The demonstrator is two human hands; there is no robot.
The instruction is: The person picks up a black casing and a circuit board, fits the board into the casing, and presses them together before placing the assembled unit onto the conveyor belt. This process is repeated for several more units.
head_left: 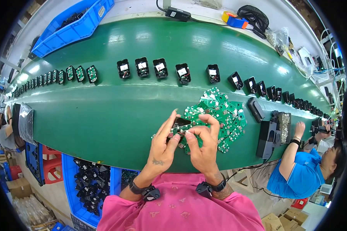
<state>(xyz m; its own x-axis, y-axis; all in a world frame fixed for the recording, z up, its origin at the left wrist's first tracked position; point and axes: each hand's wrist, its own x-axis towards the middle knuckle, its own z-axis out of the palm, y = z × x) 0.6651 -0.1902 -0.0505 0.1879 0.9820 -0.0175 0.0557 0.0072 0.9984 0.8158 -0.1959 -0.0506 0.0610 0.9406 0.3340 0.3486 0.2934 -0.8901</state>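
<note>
My left hand [162,145] is wrapped round a small black plastic housing [180,123], tilted in front of my chest. A green circuit board edge shows at the housing's near side, by my left thumb. My right hand [205,144] meets it from the other side, thumb and forefinger pinched against that edge. What sits between those fingertips is too small to make out. Just beyond and to the right of my hands lies a heap of green circuit boards [229,119], loosely piled on the bench.
The green bench [85,115] carries a row of black housings [142,67], those at left with boards [92,74]. A grey device [268,139] stands at right, near a co-worker in blue [298,173]. Blue bins [71,188] stand below; another blue crate [71,29] is far left.
</note>
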